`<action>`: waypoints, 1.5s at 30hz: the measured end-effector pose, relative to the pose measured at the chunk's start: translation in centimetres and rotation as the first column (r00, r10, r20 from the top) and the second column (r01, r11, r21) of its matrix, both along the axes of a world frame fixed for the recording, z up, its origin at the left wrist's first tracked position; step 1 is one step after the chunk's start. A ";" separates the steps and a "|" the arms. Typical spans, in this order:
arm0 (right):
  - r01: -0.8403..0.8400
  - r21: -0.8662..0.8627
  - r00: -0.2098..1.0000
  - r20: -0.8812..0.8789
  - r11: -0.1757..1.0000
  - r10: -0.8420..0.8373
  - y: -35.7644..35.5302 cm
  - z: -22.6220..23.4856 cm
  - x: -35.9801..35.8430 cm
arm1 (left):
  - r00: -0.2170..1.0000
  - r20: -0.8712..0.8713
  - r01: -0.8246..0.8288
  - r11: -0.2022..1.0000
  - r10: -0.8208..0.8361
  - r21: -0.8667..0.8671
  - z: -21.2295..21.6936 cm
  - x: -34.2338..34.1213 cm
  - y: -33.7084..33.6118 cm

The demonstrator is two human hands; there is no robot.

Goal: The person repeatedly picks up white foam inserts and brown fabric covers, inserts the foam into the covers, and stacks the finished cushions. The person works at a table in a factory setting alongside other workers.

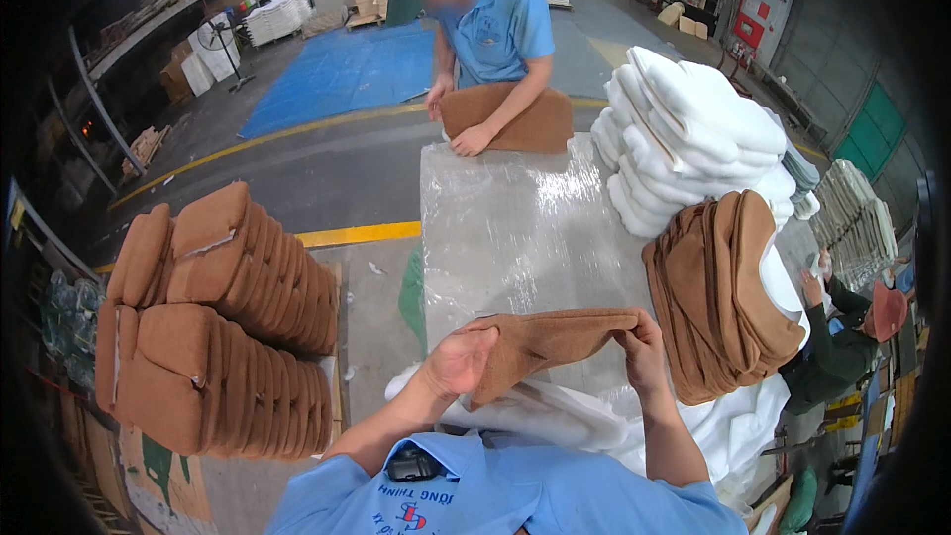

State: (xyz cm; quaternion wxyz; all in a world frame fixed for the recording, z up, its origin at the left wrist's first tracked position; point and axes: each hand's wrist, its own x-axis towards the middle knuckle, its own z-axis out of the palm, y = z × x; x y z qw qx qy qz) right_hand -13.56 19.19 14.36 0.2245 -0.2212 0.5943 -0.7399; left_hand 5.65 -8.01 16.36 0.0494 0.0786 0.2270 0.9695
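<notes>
Above the near end of the plastic-covered counter (505,228), holds the brown cover (545,337) with one corner pinched in the right grip (644,352) and the opposite end at the left grip (460,360), with closure there impossible to tell, and may drop or twist it through uneven pulling.

Left hand (463,359) and right hand (644,349) hold a brown cover (530,342) (slightly creased).

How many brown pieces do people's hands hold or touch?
2 visible: brown cloth in the person's left hand and right hand; brown cushion under the co-worker's hands, across the table.
</notes>
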 end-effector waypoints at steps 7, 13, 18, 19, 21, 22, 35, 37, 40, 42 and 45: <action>-0.016 -0.097 0.993 0.113 0.995 0.027 -2.3 -2.9 -1.1 | 0.993 0.118 -0.041 0.986 0.022 0.165 2.5 -1.5 3.3; -0.148 -0.099 0.981 0.111 0.984 0.159 -3.5 -1.9 -1.0 | 0.984 0.062 -0.168 0.984 0.165 0.056 5.9 -1.4 1.3; -0.088 0.048 0.996 -0.010 0.995 0.089 0.6 0.2 -1.1 | 0.982 -0.104 -0.143 0.981 0.157 0.130 8.9 -1.5 0.1; -0.029 0.126 0.995 -0.087 0.992 0.040 1.4 2.2 -1.3 | 0.979 -0.144 -0.112 0.968 0.147 0.223 8.8 -0.8 -0.4; 0.039 0.173 0.981 -0.195 0.984 -0.005 3.3 8.4 -0.9 | 0.970 -0.200 -0.072 0.945 0.141 0.320 8.3 0.9 -0.9; 0.046 0.146 0.975 -0.222 0.988 -0.012 4.4 11.4 -0.3 | 0.967 -0.214 -0.062 0.943 0.138 0.328 8.1 1.9 -1.0; -0.465 0.516 0.859 0.065 0.719 0.508 -9.4 9.4 2.3 | 0.873 0.380 -0.296 0.952 0.305 -0.083 -0.2 7.0 5.1; -0.508 0.318 0.857 0.276 0.800 0.434 -13.7 3.3 7.8 | 0.833 0.324 -0.383 0.891 0.447 -0.244 -0.7 7.1 4.7; -0.582 0.277 0.793 0.401 0.764 0.459 -16.8 1.7 11.1 | 0.598 0.275 -0.470 0.607 0.753 -0.641 -1.0 8.2 4.5; -0.613 0.296 0.772 0.422 0.732 0.476 -17.0 1.3 11.5 | 0.513 0.329 -0.484 0.584 0.793 -0.652 -0.8 8.9 4.8; -0.710 0.327 0.698 0.442 0.624 0.563 -16.7 1.0 9.9 | 0.421 0.307 -0.522 0.505 0.854 -0.687 -1.4 9.0 5.3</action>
